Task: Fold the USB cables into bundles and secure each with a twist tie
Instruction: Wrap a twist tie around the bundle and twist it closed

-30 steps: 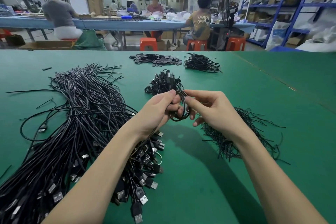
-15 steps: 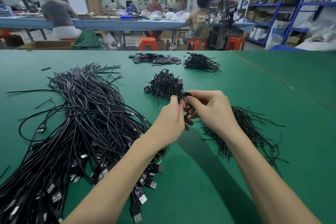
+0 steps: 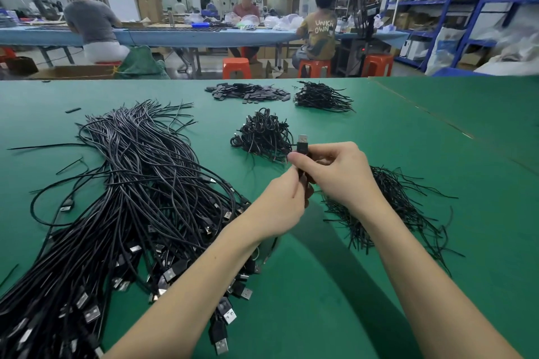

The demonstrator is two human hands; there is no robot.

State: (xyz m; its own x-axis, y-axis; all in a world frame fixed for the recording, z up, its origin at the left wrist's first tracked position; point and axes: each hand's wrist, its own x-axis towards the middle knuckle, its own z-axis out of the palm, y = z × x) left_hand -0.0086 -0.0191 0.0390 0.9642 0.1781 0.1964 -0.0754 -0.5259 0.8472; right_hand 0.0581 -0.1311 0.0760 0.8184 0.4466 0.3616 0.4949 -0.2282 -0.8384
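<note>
Both hands meet over the middle of the green table [image 3: 437,131]. My right hand [image 3: 335,175] grips a folded black USB cable [image 3: 302,145], whose plug sticks up past the fingers. My left hand [image 3: 280,207] pinches the same bundle from below; the rest of the bundle is hidden between the hands. A big heap of loose USB cables [image 3: 125,198] lies to the left. Black twist ties [image 3: 390,207] lie spread to the right. Just beyond the hands is a small pile of tied bundles [image 3: 262,134].
Far on the table lie a flat pile of small black pieces [image 3: 248,92] and another bunch of black cables [image 3: 320,96]. Beyond the table edge, people sit on orange stools [image 3: 236,67] at a blue bench. Blue shelving [image 3: 466,9] stands at the right.
The open cable loop has been squeezed into a tight folded bundle. The hands have closed together around it, and the USB plug now stands up above my right hand.
</note>
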